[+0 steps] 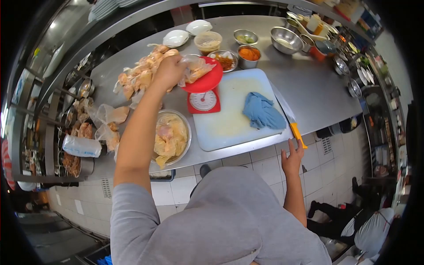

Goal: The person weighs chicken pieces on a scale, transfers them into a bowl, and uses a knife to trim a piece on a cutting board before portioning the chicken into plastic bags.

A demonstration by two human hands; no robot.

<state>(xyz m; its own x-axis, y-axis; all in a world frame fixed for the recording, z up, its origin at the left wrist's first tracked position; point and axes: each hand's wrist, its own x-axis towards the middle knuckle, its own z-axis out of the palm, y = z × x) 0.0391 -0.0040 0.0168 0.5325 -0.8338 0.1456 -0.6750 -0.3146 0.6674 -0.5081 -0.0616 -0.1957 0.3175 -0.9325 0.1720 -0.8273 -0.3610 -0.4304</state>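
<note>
My left hand [170, 71] is closed on a clear plastic bag of chicken [194, 73], which rests on the red pan [208, 81] of a kitchen scale [203, 100]. Below the table edge, my right hand [292, 158] has its fingers apart, close to the yellow handle of a knife [297, 131]. That knife lies along the right side of a white cutting board [227, 128]. On the board is a crumpled blue cloth [263, 111]. Left of the scale, partly behind my left arm, sits a bowl of raw chicken pieces in yellowish marinade [171, 132].
Bagged chicken portions [143, 73] are heaped at the back left. A plastic roll [82, 146] and more bags [115, 114] lie at the left. Behind the scale stand a tub [208, 42] and a bowl of orange food [249, 54]. A person [371, 229] is at lower right.
</note>
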